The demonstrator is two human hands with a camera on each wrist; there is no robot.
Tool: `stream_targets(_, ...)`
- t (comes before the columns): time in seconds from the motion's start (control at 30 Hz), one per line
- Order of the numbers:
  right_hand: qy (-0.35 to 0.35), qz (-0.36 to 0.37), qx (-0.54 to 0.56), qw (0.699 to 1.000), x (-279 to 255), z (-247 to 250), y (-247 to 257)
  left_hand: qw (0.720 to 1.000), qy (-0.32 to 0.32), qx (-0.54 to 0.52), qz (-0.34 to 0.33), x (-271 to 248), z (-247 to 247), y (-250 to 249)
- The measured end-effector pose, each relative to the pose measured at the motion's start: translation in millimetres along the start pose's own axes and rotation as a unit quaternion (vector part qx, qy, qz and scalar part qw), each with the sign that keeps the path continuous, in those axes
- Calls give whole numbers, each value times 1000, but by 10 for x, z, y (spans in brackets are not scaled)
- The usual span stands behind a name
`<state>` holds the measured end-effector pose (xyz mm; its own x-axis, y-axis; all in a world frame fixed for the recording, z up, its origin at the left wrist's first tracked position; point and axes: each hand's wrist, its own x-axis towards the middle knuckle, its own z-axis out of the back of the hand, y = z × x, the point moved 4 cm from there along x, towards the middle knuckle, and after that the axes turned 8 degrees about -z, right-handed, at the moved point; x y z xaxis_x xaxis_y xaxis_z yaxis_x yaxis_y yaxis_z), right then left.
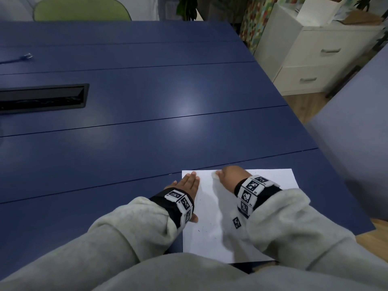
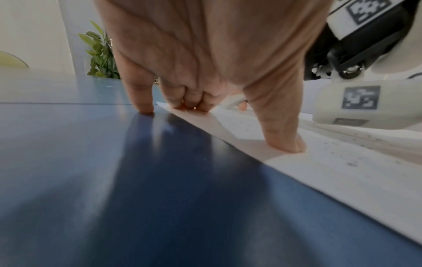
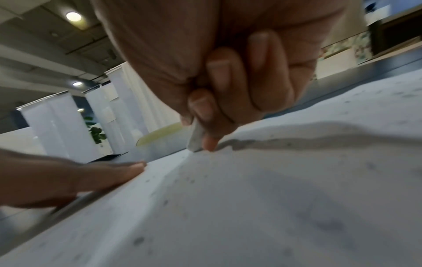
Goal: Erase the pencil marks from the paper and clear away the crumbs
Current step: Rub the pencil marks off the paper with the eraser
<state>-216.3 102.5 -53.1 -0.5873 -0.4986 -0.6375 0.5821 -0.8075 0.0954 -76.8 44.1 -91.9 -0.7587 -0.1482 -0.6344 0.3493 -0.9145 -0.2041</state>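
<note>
Erasing near the top edge of the paper [image 1: 212, 238], sheet pinned down.
Left hand [image 1: 187, 184] lies flat, fingers straight, on the paper's left edge so it won't slide. Right hand [image 1: 230, 177] pinches a white eraser [image 3: 196, 137], tip on the sheet. Crumbs [image 2: 351, 163] are scattered across the paper on the blue table [image 1: 126, 143].

Premises present as an office meeting area: long blue conference table [image 1: 147, 97] with recessed black cable box [image 1: 42, 97], green chair [image 1: 81, 9] at its far side, white drawer cabinet [image 1: 315, 59], potted plant [image 2: 100, 54], white partition panels [image 3: 59, 122], recessed ceiling lights [image 3: 73, 16].
</note>
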Motion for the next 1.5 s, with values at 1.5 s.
stream_targets(1.5,-42,88,-81,992,-43,-325,-3,1000,-5,-16,-2,17,-23,-9)
